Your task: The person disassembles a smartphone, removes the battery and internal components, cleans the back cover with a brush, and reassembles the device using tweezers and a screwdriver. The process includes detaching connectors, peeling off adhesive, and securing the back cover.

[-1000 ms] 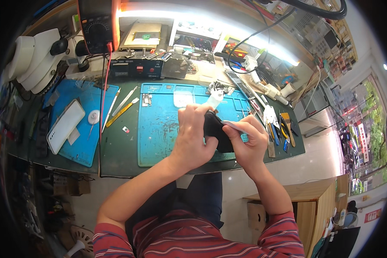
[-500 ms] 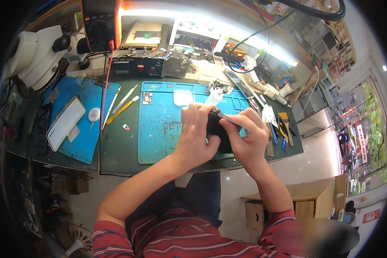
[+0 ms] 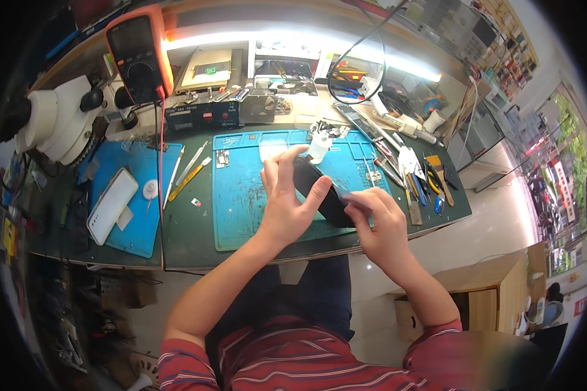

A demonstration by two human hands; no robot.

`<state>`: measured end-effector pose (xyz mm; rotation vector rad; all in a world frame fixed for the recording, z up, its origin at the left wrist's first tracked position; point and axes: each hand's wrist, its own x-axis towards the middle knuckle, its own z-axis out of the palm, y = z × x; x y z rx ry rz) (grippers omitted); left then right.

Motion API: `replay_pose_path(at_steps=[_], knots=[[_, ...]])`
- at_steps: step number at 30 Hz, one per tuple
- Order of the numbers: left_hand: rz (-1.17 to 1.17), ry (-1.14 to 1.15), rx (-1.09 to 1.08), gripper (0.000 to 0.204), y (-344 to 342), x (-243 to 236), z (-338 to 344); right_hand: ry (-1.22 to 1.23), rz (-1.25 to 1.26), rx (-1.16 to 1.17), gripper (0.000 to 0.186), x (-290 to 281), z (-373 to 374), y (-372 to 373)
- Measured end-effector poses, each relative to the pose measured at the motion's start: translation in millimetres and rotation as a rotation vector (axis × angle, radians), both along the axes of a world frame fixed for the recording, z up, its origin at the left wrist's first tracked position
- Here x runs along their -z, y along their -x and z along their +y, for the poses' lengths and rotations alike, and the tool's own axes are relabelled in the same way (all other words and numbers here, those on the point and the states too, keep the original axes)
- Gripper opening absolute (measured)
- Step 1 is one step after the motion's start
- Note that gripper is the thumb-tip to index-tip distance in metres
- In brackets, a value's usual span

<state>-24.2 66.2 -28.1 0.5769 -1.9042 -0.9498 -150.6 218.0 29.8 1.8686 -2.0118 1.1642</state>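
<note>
A flat black phone (image 3: 327,203) is held tilted above the blue work mat (image 3: 236,218). My left hand (image 3: 284,205) is closed on its left side, thumb across the near face and fingers on the far edge. On the right, my right hand (image 3: 383,228) pinches a thin greyish flat pry blade (image 3: 357,201) against the phone's right edge. Whether the blade is inside the seam I cannot tell. Just beyond the phone stands a small translucent white bottle (image 3: 319,147).
At left lies a white phone (image 3: 113,206) on another blue mat (image 3: 147,225), beside a yellow-handled tool (image 3: 189,179). Pliers (image 3: 432,174) and other hand tools lie at right. A multimeter (image 3: 139,62) and a microscope (image 3: 59,120) stand at back left.
The phone has been turned so more of its flat face shows. My right hand has moved down along its right edge with the blade, and the left thumb now lies across the face.
</note>
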Motion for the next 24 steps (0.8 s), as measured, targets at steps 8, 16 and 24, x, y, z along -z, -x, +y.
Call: replay_pose_path(at_steps=[8,16,24], knots=[[0.232,-0.633,0.353,0.098,-10,-12,8,0.060,0.032,-0.006,0.015,2,7,-9],[0.169,-0.774,0.469,0.092,-19,-12,-4,0.008,-0.202,-0.021,0.015,-6,13,2],[0.275,-0.870,0.805,0.106,-36,-16,-52,0.059,0.219,0.416,0.066,11,-5,60]])
